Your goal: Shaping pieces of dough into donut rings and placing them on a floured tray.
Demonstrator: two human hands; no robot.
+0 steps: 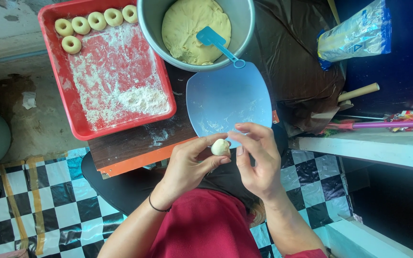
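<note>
Pinching the dough ball (220,147) between our left hand (190,165) and right hand (259,160), both part-curled on it, just below the blue plate (228,98).

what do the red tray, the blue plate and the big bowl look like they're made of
Red tray: likely plastic, a smooth moulded rim, dusted with flour. Blue plate: likely plastic, matte pale blue, thin edge. Big bowl: probably metal, with a grey, dull sheen on its wall, though enamel or plastic can't be ruled out.
</note>
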